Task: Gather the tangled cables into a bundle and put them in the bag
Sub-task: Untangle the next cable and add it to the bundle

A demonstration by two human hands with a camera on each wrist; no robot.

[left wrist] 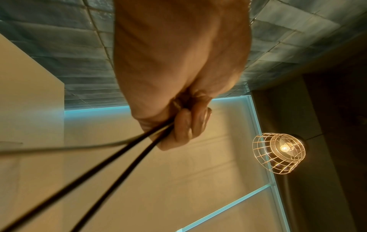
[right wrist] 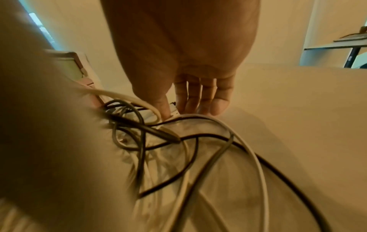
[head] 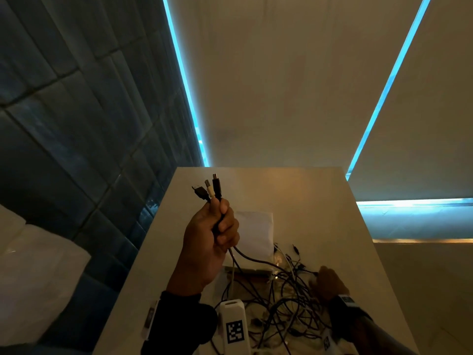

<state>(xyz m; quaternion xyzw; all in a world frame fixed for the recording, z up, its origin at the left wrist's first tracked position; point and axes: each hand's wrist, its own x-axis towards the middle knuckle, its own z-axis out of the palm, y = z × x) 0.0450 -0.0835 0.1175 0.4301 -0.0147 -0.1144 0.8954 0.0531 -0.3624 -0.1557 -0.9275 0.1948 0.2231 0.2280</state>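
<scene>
Head view: left hand (head: pixel 211 239) raised above table (head: pixel 320 201), fist clamped round three cable ends (head: pixel 208 189), plugs sticking out at 12 o'clock, two black, one pale. Cords trail toward 5 o'clock into tangled cables (head: pixel 281 298) on table. White bag (head: pixel 256 233) flat on table behind fist. Right hand (head: pixel 329 281) low at 3 o'clock edge of tangle; grip cannot tell here.

Left wrist view: fingers (left wrist: pixel 182 125) curled tight on cords (left wrist: pixel 111 158), which run off toward 7 o'clock. Caged lamp (left wrist: pixel 279 153) at 4 o'clock.

Right wrist view: fingers (right wrist: pixel 206 95) straight, together, tips down beside tangle, gripping nothing.
</scene>
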